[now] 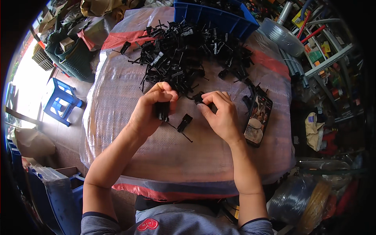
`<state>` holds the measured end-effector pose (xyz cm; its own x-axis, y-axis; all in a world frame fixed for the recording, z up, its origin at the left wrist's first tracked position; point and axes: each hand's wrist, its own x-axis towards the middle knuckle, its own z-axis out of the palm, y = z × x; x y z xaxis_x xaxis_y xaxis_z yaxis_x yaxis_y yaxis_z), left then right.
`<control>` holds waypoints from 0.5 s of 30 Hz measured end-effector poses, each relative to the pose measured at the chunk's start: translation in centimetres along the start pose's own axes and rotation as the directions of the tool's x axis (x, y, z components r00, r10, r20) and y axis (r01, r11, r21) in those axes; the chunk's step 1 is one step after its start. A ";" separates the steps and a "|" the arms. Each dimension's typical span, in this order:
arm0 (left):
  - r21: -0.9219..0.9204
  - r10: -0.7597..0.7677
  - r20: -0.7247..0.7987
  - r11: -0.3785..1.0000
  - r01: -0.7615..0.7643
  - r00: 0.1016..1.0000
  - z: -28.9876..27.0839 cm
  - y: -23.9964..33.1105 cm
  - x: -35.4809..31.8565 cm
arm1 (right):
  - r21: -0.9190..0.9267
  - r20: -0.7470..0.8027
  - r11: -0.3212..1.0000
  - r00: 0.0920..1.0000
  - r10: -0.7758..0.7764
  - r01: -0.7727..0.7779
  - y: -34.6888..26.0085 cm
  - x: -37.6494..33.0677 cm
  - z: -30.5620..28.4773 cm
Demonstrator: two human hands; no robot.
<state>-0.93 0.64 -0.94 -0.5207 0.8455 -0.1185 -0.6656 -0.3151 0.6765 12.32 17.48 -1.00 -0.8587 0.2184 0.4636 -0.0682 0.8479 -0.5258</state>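
Observation:
My left hand point(150, 103) is closed around a black plastic part point(161, 111), its fingers curled over the top. Opposite it, my right hand point(219, 109) pinches another small black plastic part point(199, 97) between thumb and forefinger. What exact kind of parts these are, I cannot make out. Between my wrists a single black plastic piece point(184, 122) with a thin stem lies on the woven sheet point(168, 156). Just beyond my hands spreads a large heap of similar black parts point(176, 58), tangled together.
A smartphone point(258, 119) with a lit screen lies right of my right hand. Behind the heap stands a blue crate point(215, 17). On the left floor is a blue stool point(62, 100). Metal shelving point(329, 60) and a clear coil point(282, 37) stand at the right.

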 end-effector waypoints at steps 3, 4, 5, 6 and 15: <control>0.001 -0.011 0.020 1.000 0.011 1.000 1.3 -0.4 -0.5 | 0.743 0.097 0.631 0.968 0.230 -0.224 -2.3 -0.1 -0.7; 0.021 -0.066 -0.039 0.998 0.067 0.997 1.9 -0.5 -0.6 | 0.769 0.114 0.593 0.964 0.240 -0.238 -2.4 -0.2 -1.1; 0.038 -0.119 -0.100 0.992 0.123 0.988 2.1 -0.6 -0.6 | 0.768 0.112 0.594 0.964 0.243 -0.239 -2.2 -0.3 -1.1; 0.096 -0.133 -0.060 0.986 0.139 0.989 1.8 -0.8 -0.5 | 0.702 0.040 0.685 0.972 0.231 -0.192 -2.2 -0.3 -1.0; 0.390 -0.047 -0.036 0.919 0.057 0.998 3.0 -0.8 -1.0 | 0.669 -0.169 0.739 0.953 0.252 -0.077 -3.1 -0.3 -0.8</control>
<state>1.76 1.33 0.83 -0.5080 0.8431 -0.1763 -0.4327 -0.0729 0.8986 13.22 15.16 1.08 -0.7493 0.5038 0.4297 -0.3240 0.2870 -0.9015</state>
